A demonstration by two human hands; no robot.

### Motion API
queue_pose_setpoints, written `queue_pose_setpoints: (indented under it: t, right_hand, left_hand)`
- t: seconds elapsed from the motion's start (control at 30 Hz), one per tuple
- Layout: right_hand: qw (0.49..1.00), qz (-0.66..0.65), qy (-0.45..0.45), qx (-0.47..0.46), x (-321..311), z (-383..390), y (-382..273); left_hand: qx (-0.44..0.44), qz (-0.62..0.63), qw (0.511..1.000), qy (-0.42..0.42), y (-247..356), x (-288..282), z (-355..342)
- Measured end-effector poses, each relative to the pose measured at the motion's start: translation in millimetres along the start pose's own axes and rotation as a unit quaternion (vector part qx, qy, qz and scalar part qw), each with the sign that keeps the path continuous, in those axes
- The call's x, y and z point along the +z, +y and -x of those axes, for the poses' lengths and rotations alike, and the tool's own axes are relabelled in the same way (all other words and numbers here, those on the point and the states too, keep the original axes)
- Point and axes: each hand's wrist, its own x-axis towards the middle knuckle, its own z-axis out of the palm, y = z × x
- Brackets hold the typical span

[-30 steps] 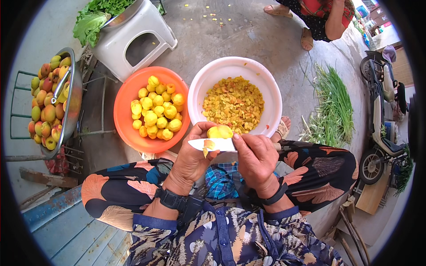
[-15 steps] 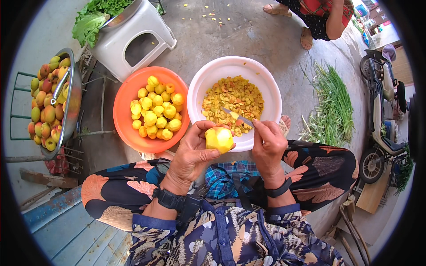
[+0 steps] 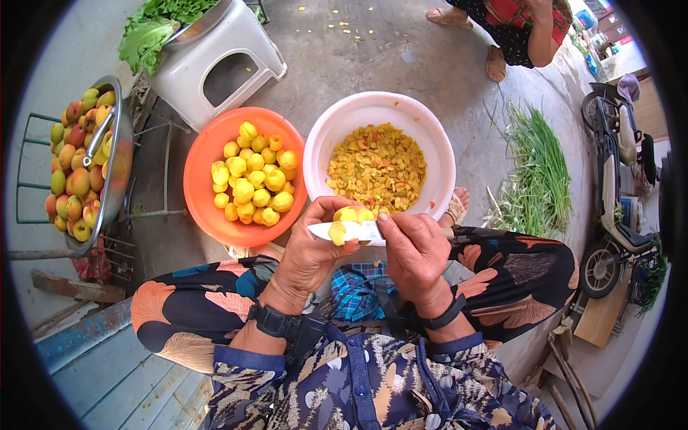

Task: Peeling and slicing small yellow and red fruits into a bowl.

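My left hand (image 3: 309,244) is closed around a peeled yellow peach (image 3: 354,213), held just above the near rim of the white basin (image 3: 315,154). In my right hand (image 3: 418,252) is a knife (image 3: 368,231), its pale blade lying flat across the near side of the peach and pointing left. A yellow slice of peel clings to the blade near its tip. Many cut peel pieces (image 3: 376,163) cover the bottom of the white basin. Beside it on the left, an orange basin (image 3: 204,154) holds several peeled peaches (image 3: 256,179).
A metal bowl (image 3: 123,154) of unpeeled red and green peaches stands on a rack at far left. Leafy greens lie by a white stool (image 3: 175,82). Green onions (image 3: 536,175) lie on the floor at right, near a motorbike (image 3: 623,193). Another person (image 3: 527,36) sits opposite.
The knife has come from over the white basin back onto the peach, with my right hand moving left and nearer to me. My left hand has stayed nearly in place.
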Motion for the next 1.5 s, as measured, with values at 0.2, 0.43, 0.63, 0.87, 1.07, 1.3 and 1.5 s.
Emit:
queue_pose_setpoints:
  t: [0.2, 0.43, 0.63, 0.87, 1.07, 1.3, 1.5]
  right_hand:
    - [0.993, 0.091, -0.003, 0.078, 0, 4, 13]
    - [0.978, 0.009, 0.025, 0.205, -3, 6, 22]
    - [0.999, -0.015, 0.025, 0.02, 1, 0, 3]
    - [1.0, -0.01, 0.01, -0.022, 0, 0, -4]
    - [1.0, 0.01, 0.003, -0.019, -3, 0, -6]
    - [1.0, 0.016, 0.016, 0.011, -3, 0, 2]
    - [0.997, 0.01, 0.031, 0.064, -5, 3, 17]
  left_hand:
    - [-0.026, -0.013, 1.0, 0.005, 6, -1, 0]
    - [-0.009, 0.034, 0.999, 0.007, 2, 0, -3]
    - [-0.016, 0.069, 0.997, -0.005, 3, -3, -5]
    - [-0.053, 0.101, 0.993, -0.018, 0, -7, -5]
    - [-0.018, 0.05, 0.998, -0.018, -8, -12, -2]
    - [-0.071, 0.066, 0.995, 0.021, 0, 0, 1]
    - [-0.071, 0.058, 0.995, -0.033, 1, 0, 3]
